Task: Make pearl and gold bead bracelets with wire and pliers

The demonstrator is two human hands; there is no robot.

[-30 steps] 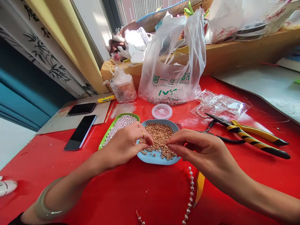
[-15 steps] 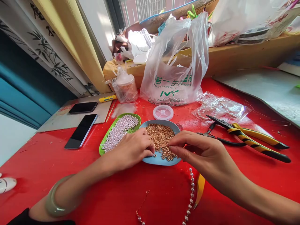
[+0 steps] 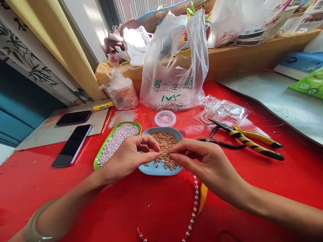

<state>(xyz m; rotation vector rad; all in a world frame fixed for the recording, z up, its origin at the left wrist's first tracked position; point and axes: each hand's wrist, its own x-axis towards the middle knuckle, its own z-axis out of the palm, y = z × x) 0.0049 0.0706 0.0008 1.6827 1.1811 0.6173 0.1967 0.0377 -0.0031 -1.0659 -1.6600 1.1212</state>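
Over a blue tray (image 3: 161,170) of small gold beads (image 3: 164,144), my left hand (image 3: 131,153) pinches thumb and forefinger together; what sits between the fingertips is too small to name. My right hand (image 3: 202,158) also pinches, its fingertips close to the left ones, on something equally hard to make out. To the left, partly behind my left hand, lies a green tray (image 3: 97,161) of pale pearl beads (image 3: 118,139). A strand of pearls (image 3: 193,208) hangs or lies below my right hand, and a thin chain end (image 3: 145,216) rests nearer the front, left of it.
Two phones (image 3: 72,146) lie at the left. Behind the trays are a round clear spool (image 3: 165,119) and a plastic bag (image 3: 174,74). Pliers (image 3: 247,137) and clear packets (image 3: 224,111) lie at the right. A yellow tool (image 3: 202,198) is beside the strand.
My left hand has lifted from the blue tray's beads and moved beside my right fingertips. The camera view has shifted to the right.
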